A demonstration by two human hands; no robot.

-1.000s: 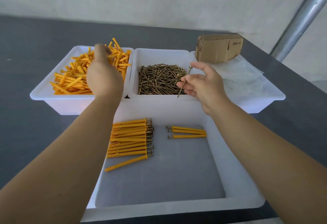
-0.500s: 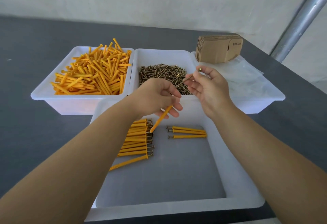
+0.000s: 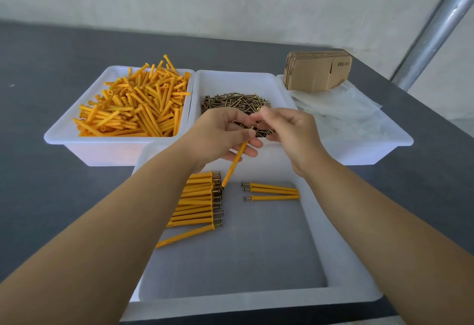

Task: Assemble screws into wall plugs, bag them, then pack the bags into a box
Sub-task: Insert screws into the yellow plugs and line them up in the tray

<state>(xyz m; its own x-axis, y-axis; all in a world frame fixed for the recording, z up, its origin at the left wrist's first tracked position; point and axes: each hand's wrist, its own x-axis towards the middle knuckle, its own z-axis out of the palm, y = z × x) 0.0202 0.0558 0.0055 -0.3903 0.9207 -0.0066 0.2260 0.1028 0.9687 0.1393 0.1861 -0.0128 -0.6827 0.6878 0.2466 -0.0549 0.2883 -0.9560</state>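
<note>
— Plug in your left hand: where does it sit?

— Pinched between thumb and curled fingers, upper end in the grip, lower tip slanting down-left over the near tray, just above the row of finished plugs.

— And the screw?

— Only a short dark bit shows at the plug's top end, between your two hands. Your right hand meets it there, fingertips bunched around it. How deep it sits in the plug, can't tell.

— Hand pose?

— Both forearms reach forward from the bottom corners. Hands nearly touch above the far rim of the near tray, in front of the screw tray. Left palm turned partly up, right hand's back toward you.

— Materials?

— Plugs orange plastic, long, thin, flanged at one end. Screws dark brass-toned metal, heaped loose. Trays white, smooth, glossy plastic. Plug tray far left, piled high. Three finished plugs lie apart at the right of the near tray, one more slanted below the row. Far right tray holds clear bags and a stack of flat cardboard boxes. Table matte dark grey.
</note>
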